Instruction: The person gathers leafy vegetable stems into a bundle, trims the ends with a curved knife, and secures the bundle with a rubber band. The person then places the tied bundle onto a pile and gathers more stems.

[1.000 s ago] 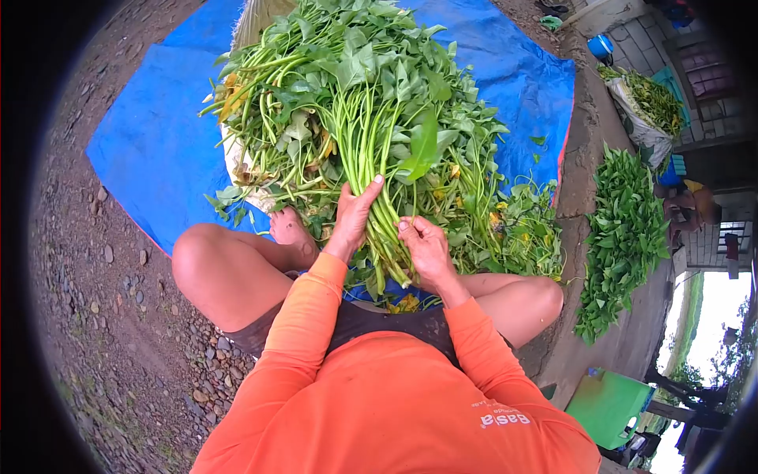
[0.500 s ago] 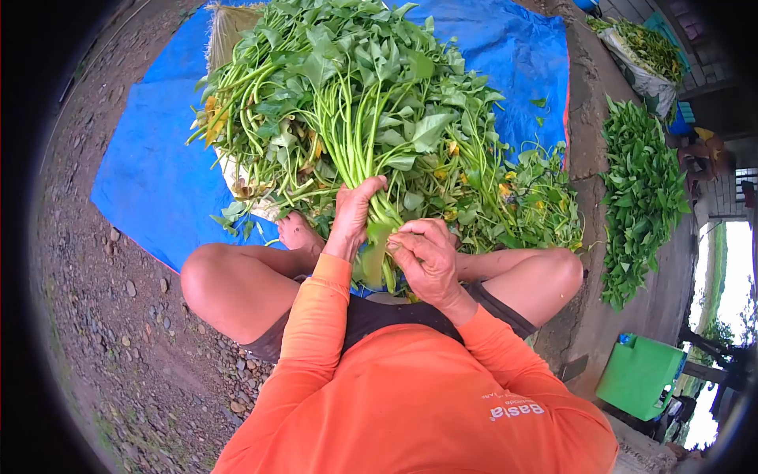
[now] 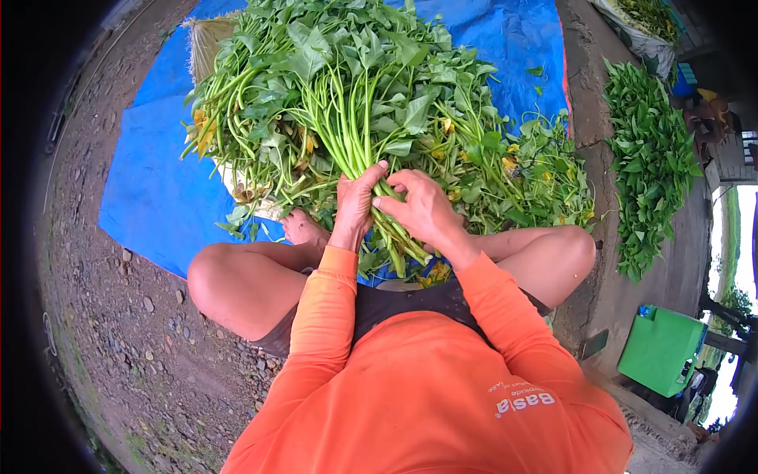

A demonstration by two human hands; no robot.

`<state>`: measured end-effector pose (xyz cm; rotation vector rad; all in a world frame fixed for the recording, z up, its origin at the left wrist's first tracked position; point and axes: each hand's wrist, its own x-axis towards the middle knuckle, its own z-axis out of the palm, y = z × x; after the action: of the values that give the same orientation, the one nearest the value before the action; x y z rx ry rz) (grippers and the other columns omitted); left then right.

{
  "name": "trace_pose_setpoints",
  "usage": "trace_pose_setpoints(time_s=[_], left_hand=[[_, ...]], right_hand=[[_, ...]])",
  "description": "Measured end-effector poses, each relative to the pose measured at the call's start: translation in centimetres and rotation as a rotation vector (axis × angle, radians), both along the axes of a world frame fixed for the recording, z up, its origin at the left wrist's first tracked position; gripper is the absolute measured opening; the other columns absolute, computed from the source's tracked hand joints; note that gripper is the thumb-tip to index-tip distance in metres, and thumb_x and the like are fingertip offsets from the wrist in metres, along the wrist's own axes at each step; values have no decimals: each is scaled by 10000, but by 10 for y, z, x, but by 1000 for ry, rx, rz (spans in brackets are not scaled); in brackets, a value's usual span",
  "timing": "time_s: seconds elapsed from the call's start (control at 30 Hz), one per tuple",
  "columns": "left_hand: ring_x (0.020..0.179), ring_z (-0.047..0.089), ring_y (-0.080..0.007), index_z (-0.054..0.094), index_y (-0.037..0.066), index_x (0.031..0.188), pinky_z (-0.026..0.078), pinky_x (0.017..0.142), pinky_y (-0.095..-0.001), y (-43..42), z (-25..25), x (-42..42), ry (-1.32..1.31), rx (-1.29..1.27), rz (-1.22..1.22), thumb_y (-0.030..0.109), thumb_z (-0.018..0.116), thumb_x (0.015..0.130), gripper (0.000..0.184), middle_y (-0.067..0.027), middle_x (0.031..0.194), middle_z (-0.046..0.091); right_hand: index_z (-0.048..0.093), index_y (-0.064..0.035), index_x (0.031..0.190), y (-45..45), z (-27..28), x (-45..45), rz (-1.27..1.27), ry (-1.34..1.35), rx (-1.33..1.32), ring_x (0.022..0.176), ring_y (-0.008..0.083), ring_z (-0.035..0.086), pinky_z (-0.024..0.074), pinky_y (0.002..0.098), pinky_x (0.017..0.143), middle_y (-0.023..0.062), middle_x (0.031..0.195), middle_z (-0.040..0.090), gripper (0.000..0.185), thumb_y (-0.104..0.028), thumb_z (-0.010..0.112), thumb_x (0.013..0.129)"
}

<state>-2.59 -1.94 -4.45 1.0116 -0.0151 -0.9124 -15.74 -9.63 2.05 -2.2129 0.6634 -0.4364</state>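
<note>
A bunch of water spinach (image 3: 347, 134) with long pale green stems and arrow-shaped leaves is held upright in front of me. My left hand (image 3: 357, 201) is wrapped round its stems, thumb on top. Beside it, my right hand (image 3: 426, 207) has its thumb and forefinger curled on the same stems, just right of the left thumb. Cut stem ends (image 3: 401, 251) stick out below both hands toward my lap. Behind the bunch lies a big heap of water spinach (image 3: 260, 87), with some yellowed leaves (image 3: 205, 133) in it.
The heap rests on a blue tarp (image 3: 150, 174), my crossed legs at its near edge. Stony ground (image 3: 158, 316) lies to the left. On the right are a row of leafy greens (image 3: 651, 170), a green plastic container (image 3: 662, 350) and a white sack (image 3: 643, 39) of greens.
My right hand has moved up along the stems, closer to my left hand. A blurred green piece near the right fingers no longer shows there. The view has shifted slightly.
</note>
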Motion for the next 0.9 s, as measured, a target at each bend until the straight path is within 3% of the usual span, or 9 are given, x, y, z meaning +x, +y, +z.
trace_pose_setpoints(time_s=[0.1,0.23,0.33,0.37,0.47,0.53,0.63,0.77,0.9], left_hand=[[867,703,-143,678,39,1226,575,765,-307,8,-6,6,18,-2,16,139,856,947,346,-39,1037,740],[859,704,-137,672,47,1234,594,760,-308,11,-10,7,104,-32,2,217,866,964,373,-48,1074,739],[785,722,-162,655,46,1219,629,687,-333,21,-7,15,260,-66,-81,302,827,998,380,-52,1020,729],[775,724,-167,652,44,1219,633,681,-338,23,-7,17,268,-52,-86,314,822,1001,387,-52,1012,727],[770,717,-172,647,38,1207,631,700,-339,19,-17,12,254,-76,-61,305,842,984,399,-55,1002,722],[778,700,-163,644,31,1199,608,714,-330,10,-13,-8,62,-80,-3,243,874,954,398,-55,1007,718],[770,678,-148,656,22,1147,569,690,-311,11,-11,-6,131,-33,4,86,845,917,304,-42,953,707],[719,651,-134,663,22,1072,544,636,-302,16,-8,2,127,30,26,21,803,888,232,-32,902,690],[688,638,-141,648,30,1070,532,622,-302,17,-6,-7,5,85,51,-8,768,854,249,-25,871,672]], right_hand=[[740,20,1110,-2,-14,11,33,42,223,811,247,690,564,363,805,154,995,723,284,-194,803,935],[741,29,1211,-11,-25,6,77,-31,134,768,207,666,567,366,758,127,965,734,254,-133,689,1023],[739,26,1270,-16,-20,2,-73,97,705,789,199,675,579,365,789,111,1020,763,289,-136,673,1041],[743,26,1276,-16,-18,2,-121,158,744,851,226,703,582,384,857,114,1064,781,286,-127,657,1050],[745,28,1266,-13,-40,-1,7,18,162,923,260,729,582,391,885,148,1078,775,273,-110,645,1054],[734,39,1239,-8,-26,7,81,30,106,981,358,728,568,434,908,207,1074,749,262,-108,638,1044],[711,64,1139,-8,-20,10,151,54,147,994,452,699,551,506,912,250,1090,718,208,-94,640,1024],[742,27,1257,19,-26,-22,-37,-2,13,1007,359,752,576,417,922,229,1102,755,279,-121,674,1030],[732,1,1346,16,-46,-51,6,139,210,1047,283,760,583,398,943,190,1129,793,350,-122,691,1021]])
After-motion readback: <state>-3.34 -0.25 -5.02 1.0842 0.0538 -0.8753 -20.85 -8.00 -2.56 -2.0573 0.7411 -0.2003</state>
